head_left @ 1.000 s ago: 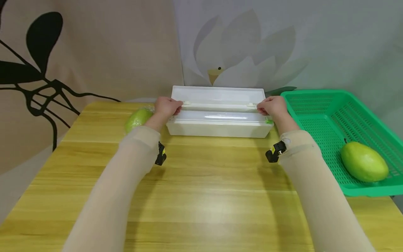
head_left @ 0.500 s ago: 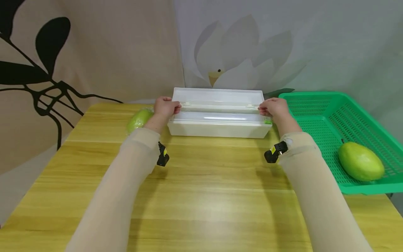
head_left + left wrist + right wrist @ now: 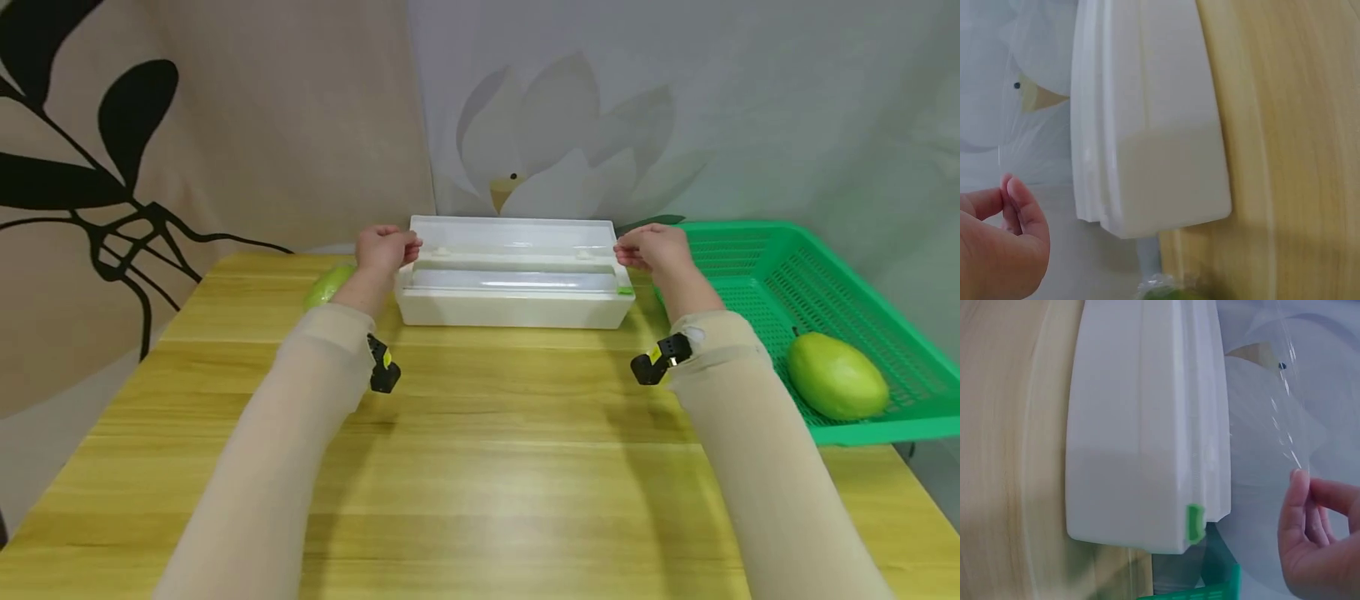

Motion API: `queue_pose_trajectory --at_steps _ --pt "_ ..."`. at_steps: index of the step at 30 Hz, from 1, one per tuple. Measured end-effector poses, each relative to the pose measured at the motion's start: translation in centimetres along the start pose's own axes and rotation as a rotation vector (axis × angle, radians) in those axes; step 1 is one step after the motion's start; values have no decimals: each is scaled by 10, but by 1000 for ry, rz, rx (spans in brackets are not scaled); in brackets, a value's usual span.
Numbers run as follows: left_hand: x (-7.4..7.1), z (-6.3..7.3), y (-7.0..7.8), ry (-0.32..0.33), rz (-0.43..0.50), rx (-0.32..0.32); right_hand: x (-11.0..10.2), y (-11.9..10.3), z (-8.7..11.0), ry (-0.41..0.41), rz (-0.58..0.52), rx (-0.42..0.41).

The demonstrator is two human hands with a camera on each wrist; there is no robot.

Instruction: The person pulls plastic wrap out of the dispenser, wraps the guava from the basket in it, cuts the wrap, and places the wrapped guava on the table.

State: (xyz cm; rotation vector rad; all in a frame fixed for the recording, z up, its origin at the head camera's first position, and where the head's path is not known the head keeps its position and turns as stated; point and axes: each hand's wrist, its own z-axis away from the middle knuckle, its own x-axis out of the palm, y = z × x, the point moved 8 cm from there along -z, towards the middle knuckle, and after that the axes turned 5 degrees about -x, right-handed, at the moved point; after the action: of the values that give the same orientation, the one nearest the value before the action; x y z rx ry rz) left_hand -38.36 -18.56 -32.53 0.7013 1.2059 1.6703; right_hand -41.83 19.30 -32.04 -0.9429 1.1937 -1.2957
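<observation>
A white cling film dispenser box (image 3: 513, 310) stands open at the back of the table, its lid (image 3: 510, 233) tilted back and a roll of clear film (image 3: 513, 280) inside. My left hand (image 3: 384, 252) pinches one corner of the pulled-out cling film (image 3: 1025, 134) between thumb and fingers, above the box's left end. At the right end, my right hand (image 3: 654, 250) pinches the opposite corner. In both wrist views the thin sheet stretches taut from the fingertips, apart from the box's front wall. A green slider (image 3: 1195, 524) sits at the box's right end.
Left of the box lies a green fruit (image 3: 327, 285) wrapped in film, partly behind the left arm. A green plastic basket (image 3: 750, 296) stands at the right, holding another green fruit (image 3: 837, 375) with a stem. A printed cloth wall (image 3: 300, 125) rises right behind the table.
Both hands keep their pinch on the film and now sit slightly farther out relative to the box ends. The head view has shifted a little; box, basket and fruits stay put.
</observation>
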Motion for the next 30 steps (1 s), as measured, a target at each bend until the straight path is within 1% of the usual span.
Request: queue_pose_trajectory --at_steps 3,5,8,11,14,16,19,26,30 --pt "1 -1 6 -13 52 6 -3 -5 0 7 -21 -14" --pt "2 -1 9 -28 118 -17 -4 -9 0 20 -35 -25" --pt "4 1 10 -60 229 -102 -6 -15 1 33 -57 -38" --pt "6 3 9 -116 331 -215 -6 -20 2 39 -91 -42" --pt "7 5 9 -160 390 -298 -4 -26 4 34 -111 -47" --pt "6 6 11 -164 414 -329 -4 -29 5 27 -115 -51" --pt "3 8 14 -143 398 -331 -3 -34 6 24 -124 -55" --pt "0 17 31 -138 369 -257 -3 -47 10 12 -173 -69" --pt "-2 23 40 -138 353 -227 -4 -56 13 1 -196 -80"
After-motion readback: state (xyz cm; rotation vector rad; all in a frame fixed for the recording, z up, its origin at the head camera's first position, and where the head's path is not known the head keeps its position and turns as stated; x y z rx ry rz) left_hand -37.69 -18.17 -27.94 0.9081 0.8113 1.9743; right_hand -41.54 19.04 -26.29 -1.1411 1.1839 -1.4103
